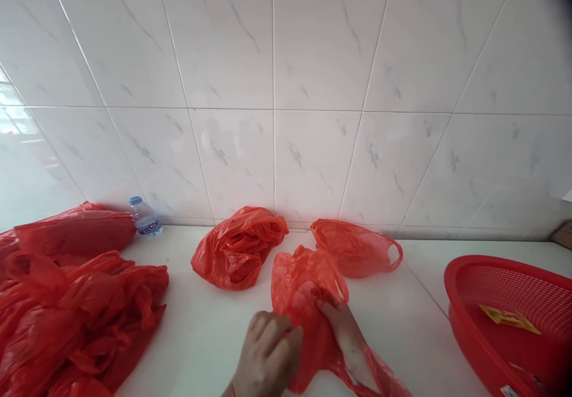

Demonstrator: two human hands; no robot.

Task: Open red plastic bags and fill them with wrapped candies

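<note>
A thin red plastic bag (308, 325) hangs bunched between my hands above the white counter. My left hand (268, 349) is closed, knuckles up, against the bag's left side, gripping its plastic. My right hand (337, 313) reaches partly inside the bag, its fingers bent on the film and half covered by it. More red plastic drapes over my right forearm. A pale pinkish patch (306, 292) shows through the film; I cannot tell what it is. Behind lie a crumpled red bag (239, 248) and, further right, a flatter red bag (353, 248) with a loop handle.
A big heap of red bags (80, 319) covers the left of the counter, with a folded red bundle (75, 233) behind. A small water bottle (145, 218) leans by the tiled wall (317, 158). At right stands a red basket (462, 313) holding a yellow packet (509, 318).
</note>
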